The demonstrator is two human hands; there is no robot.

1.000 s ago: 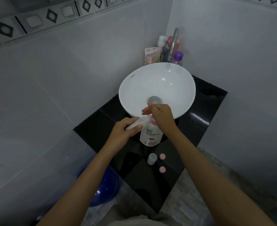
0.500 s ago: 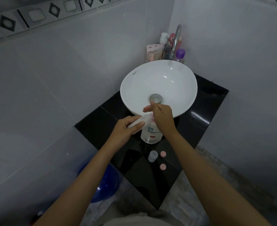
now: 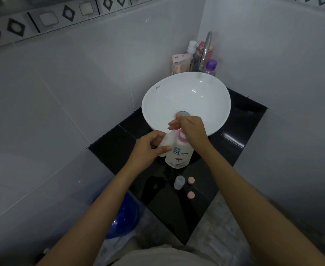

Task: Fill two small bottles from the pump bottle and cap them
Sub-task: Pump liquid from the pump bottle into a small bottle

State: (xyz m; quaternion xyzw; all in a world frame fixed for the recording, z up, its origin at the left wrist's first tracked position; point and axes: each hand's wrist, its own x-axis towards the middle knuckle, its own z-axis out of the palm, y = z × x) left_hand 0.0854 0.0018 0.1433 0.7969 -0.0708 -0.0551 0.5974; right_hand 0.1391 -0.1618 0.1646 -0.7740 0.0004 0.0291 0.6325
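Observation:
A white pump bottle (image 3: 179, 154) with a pink collar stands on the black counter (image 3: 119, 143) in front of the basin. My right hand (image 3: 191, 129) rests on top of its pump head, which is hidden under the palm. My left hand (image 3: 148, 148) holds a small translucent bottle (image 3: 166, 143) tilted against the pump's spout. A second small clear bottle (image 3: 179, 182) stands upright and uncapped nearer to me. Two pink caps (image 3: 191, 180) (image 3: 190, 194) lie on the counter beside it.
A white bowl basin (image 3: 186, 100) sits on the counter behind the hands, with a chrome tap (image 3: 205, 50) and several toiletry items (image 3: 182, 62) in the corner. Tiled walls close in on both sides. A blue bucket (image 3: 123, 217) stands on the floor at lower left.
The small bottle in my left hand has tipped up more steeply against the pump spout. My right hand stays on the pump head. The camera view has shifted slightly.

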